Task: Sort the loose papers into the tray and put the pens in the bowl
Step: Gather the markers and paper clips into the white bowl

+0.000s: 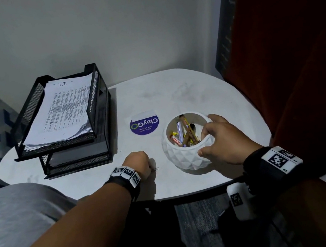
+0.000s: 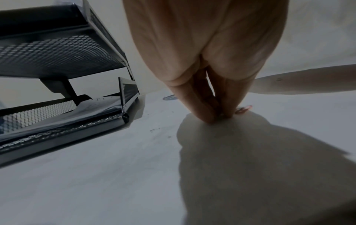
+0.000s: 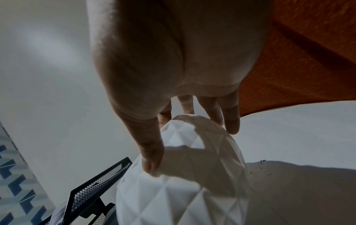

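Papers: stacked in the upper tier of the black mesh tray [image 1: 97, 104], which stands at the back left of the white surface [image 1: 205, 85]; I see no loose sheet left out.
Pens: several markers and pens [image 1: 185, 132] stand inside the white faceted bowl [image 1: 183, 156], at the front right of the surface.
Step in hand: picking up a small paper clip [image 1: 156, 169] that lies on the surface just left of the bowl; I judge it is a leftover bit to clear.
Left grip: my left hand [image 1: 139, 162] has its fingertips [image 2: 221, 112] bunched and pressed down right at the clip, pinching at it; the clip's loop shows just beyond them.
Right grip: my right hand [image 1: 224, 141] holds the bowl, thumb on the near wall, fingers over the rim and far side.
Doing it well: slide the clip a little with a fingertip so that one end tips up, then pinch it; a flat wire clip is hard to lift straight off a smooth top.
Risk: it may skid toward the near edge of the surface, so I keep the bowl steadied and close.
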Tool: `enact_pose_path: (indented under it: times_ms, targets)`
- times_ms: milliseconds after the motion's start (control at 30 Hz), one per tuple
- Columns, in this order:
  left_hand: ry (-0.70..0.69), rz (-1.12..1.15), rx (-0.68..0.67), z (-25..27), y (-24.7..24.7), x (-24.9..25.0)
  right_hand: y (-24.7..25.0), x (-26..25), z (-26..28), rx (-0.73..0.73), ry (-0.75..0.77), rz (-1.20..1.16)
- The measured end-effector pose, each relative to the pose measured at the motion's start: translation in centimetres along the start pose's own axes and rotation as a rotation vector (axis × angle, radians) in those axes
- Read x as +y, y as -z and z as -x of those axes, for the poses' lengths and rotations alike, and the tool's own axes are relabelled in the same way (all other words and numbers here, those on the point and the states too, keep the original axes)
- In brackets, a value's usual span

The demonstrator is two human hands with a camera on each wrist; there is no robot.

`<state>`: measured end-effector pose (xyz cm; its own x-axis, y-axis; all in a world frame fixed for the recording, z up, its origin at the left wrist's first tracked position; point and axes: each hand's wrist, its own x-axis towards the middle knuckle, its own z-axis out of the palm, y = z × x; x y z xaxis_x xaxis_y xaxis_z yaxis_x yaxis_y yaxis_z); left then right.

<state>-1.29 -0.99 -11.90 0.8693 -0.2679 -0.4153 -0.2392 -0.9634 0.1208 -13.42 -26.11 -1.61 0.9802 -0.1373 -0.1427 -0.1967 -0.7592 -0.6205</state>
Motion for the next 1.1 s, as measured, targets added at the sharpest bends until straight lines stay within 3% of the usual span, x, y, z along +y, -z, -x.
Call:
enact_pose_path:
  times_ms: [167,800,1100]
  targets:
    - [0.036,0.004,0.015,0.4,-0.2,0.9,-0.2,0.1,0.0,-0.015,-0.009,0.001]
    - [-0.09,-0.143,-0.046,0.8,-0.8,0.3,-0.6,0.6,-0.1,-0.034,0.001,0.016]
    - [-0.111,-0.094,-0.084,1.6,-0.3,-0.3,-1.1,0.9,-0.5,-0.034,0.021,-0.003]
